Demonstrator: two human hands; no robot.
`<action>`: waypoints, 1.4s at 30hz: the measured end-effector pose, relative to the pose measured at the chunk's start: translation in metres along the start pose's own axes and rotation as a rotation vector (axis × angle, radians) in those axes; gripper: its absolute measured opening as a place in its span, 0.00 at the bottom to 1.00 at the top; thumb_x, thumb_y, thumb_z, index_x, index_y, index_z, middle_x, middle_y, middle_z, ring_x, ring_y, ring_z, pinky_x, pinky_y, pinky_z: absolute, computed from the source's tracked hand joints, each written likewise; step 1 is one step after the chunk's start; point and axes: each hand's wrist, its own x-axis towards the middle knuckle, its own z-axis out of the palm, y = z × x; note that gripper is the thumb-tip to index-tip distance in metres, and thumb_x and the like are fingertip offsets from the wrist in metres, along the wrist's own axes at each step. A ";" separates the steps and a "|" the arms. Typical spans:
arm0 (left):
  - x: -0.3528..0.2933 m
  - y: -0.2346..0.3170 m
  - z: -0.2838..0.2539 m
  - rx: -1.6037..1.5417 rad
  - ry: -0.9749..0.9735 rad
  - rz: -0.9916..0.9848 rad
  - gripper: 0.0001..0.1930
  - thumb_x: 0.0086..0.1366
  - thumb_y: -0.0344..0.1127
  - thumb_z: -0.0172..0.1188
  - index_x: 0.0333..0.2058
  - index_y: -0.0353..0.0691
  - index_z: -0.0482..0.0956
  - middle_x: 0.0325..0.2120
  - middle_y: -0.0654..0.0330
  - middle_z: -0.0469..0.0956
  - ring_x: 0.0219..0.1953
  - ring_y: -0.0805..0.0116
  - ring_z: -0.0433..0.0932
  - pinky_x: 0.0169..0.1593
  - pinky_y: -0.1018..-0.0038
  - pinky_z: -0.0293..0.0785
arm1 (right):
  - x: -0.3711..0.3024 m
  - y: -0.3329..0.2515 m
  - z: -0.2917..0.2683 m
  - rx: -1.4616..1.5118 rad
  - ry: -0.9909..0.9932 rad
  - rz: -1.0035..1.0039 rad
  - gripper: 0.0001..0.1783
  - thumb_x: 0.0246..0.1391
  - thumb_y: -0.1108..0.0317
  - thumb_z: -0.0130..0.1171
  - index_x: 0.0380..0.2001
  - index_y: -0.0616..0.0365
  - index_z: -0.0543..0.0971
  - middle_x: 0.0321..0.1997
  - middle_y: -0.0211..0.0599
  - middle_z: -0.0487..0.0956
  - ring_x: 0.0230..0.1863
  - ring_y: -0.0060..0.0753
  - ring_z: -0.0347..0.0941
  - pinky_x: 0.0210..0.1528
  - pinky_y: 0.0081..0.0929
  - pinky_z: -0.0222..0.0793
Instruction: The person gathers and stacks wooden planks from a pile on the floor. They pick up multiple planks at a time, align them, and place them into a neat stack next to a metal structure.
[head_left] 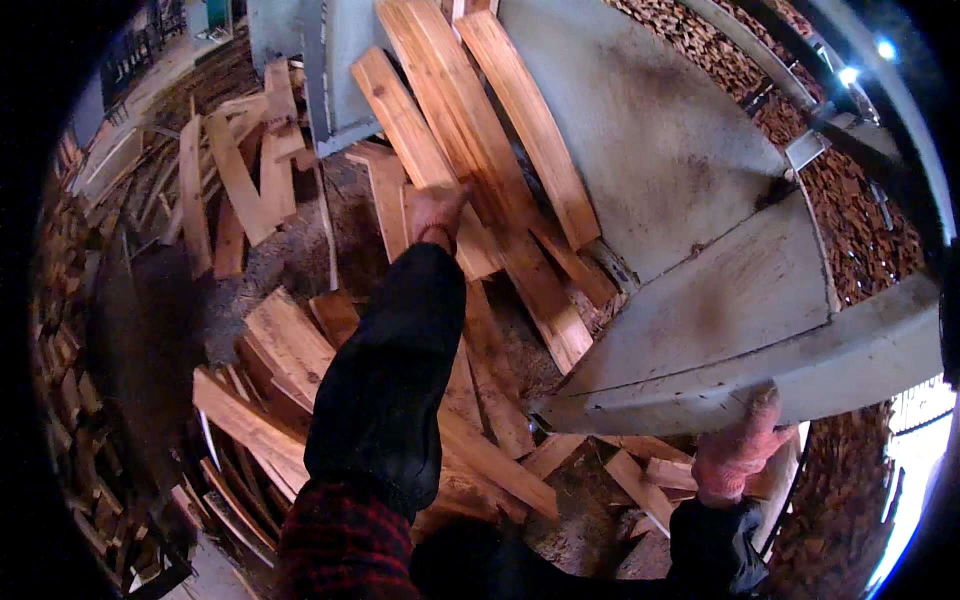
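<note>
My left hand (437, 213), in a pinkish work glove, reaches forward and is closed on a wooden board (405, 125), which slants down past it. Longer boards (450, 95) lie alongside, overlapping on a grey metal surface, and another single board (530, 130) rests to their right. My right hand (738, 450), gloved the same way, is at the lower rim of a grey metal machine part (700, 395). Its fingers stretch up against the rim and hold no board; part of the hand is shaded.
Loose planks (245, 180) lie scattered on the floor at the left. Further boards (290, 340) are heaped around my left forearm, and short offcuts (640, 485) lie below the machine rim. Stacked wood (855, 220) lines the right side. A metal post (318, 80) stands at the back.
</note>
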 end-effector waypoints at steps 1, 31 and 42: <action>-0.015 0.016 0.033 -0.054 0.000 -0.128 0.32 0.46 0.52 0.73 0.43 0.32 0.79 0.39 0.47 0.82 0.41 0.53 0.81 0.43 0.63 0.77 | 0.015 0.018 -0.020 -0.111 0.024 -0.098 0.31 0.55 0.56 0.60 0.57 0.60 0.65 0.56 0.46 0.68 0.57 0.42 0.64 0.62 0.42 0.58; -0.233 0.146 -0.102 0.002 -0.347 0.041 0.22 0.66 0.36 0.57 0.57 0.34 0.68 0.50 0.55 0.75 0.52 0.63 0.73 0.57 0.70 0.68 | 0.000 -0.016 0.008 0.099 0.028 0.142 0.41 0.50 0.60 0.65 0.63 0.58 0.58 0.57 0.40 0.69 0.54 0.39 0.67 0.58 0.42 0.64; 0.069 0.095 0.033 0.184 0.050 -0.063 0.52 0.39 0.58 0.76 0.56 0.28 0.65 0.54 0.44 0.72 0.55 0.53 0.74 0.56 0.65 0.71 | 0.017 0.024 -0.065 -1.087 -0.182 -1.083 0.25 0.50 0.58 0.63 0.45 0.67 0.72 0.40 0.46 0.74 0.39 0.44 0.72 0.42 0.37 0.71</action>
